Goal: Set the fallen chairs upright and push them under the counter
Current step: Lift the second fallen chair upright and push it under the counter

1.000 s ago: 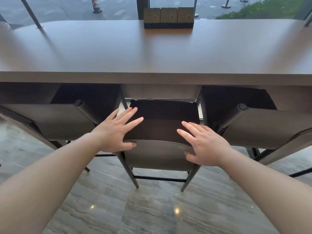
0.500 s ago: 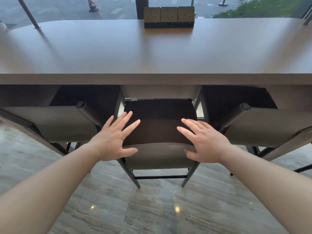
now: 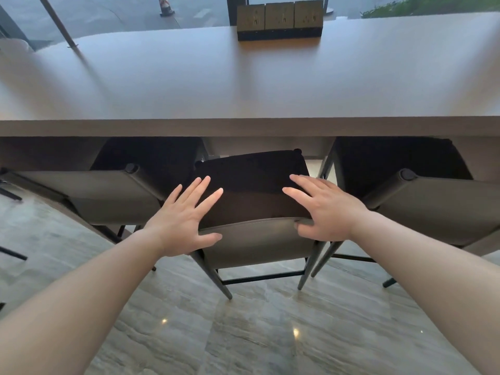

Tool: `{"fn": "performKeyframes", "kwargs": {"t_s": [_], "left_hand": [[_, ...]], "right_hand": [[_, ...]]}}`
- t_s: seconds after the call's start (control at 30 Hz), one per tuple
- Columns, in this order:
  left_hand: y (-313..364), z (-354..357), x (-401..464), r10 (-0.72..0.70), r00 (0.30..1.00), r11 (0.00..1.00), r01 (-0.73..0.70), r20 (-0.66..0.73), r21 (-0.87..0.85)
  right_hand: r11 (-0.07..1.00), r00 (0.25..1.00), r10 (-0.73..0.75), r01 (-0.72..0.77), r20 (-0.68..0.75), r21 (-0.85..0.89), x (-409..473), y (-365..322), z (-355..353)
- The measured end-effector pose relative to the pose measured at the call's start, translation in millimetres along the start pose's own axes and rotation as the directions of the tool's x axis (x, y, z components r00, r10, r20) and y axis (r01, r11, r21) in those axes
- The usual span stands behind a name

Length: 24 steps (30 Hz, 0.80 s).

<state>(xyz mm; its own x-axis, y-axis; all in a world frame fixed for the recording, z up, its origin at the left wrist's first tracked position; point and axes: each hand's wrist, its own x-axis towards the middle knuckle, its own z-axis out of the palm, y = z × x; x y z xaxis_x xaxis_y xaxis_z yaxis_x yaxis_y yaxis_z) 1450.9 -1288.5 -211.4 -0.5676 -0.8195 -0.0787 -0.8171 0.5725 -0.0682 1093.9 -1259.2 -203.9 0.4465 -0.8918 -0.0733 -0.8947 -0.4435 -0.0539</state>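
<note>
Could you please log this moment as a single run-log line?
left hand open on middle chair backrest | right hand open on backrest | chair upright, seat partly under counter

The tabletop (image 3: 243,85) hides the front of all three seats beneath it and runs past the picture's left and right edges. Beside the middle chair (image 3: 257,239), the left chair (image 3: 89,196) and right chair (image 3: 438,209) are cut off at those edges. Both forearms leave the bottom edge. Sockets (image 3: 280,20) at the tabletop's far side are cropped on top.
</note>
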Motion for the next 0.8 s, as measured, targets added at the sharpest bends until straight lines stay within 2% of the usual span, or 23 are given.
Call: {"fn": "performKeyframes", "kwargs": {"t_s": [0.17, 0.33, 0.53, 0.67, 0.8], "left_hand": [[2, -5, 1, 0.008, 0.999, 1.000, -0.006, -0.047, 0.028], [4, -12, 8, 0.043, 0.994, 0.999, -0.041, -0.104, 0.023], [15, -22, 35, 0.169, 0.961, 0.986, -0.163, -0.219, 0.042], [17, -31, 60, 0.269, 0.946, 0.961, -0.252, -0.178, 0.116], [14, -35, 81, 0.348, 0.937, 0.920, -0.332, -0.042, 0.211]], "right_hand": [[0.999, 0.999, 0.010, -0.012, 0.047, 0.046, 5, 5, 2], [0.998, 0.999, 0.006, -0.008, 0.036, 0.062, 3, 8, 3], [0.999, 0.998, 0.044, -0.044, -0.033, 0.009, -15, 26, 3], [0.997, 0.996, 0.074, -0.075, -0.040, -0.028, -23, 36, 3], [0.995, 0.995, 0.096, -0.097, -0.035, -0.035, -22, 42, 4]]}}
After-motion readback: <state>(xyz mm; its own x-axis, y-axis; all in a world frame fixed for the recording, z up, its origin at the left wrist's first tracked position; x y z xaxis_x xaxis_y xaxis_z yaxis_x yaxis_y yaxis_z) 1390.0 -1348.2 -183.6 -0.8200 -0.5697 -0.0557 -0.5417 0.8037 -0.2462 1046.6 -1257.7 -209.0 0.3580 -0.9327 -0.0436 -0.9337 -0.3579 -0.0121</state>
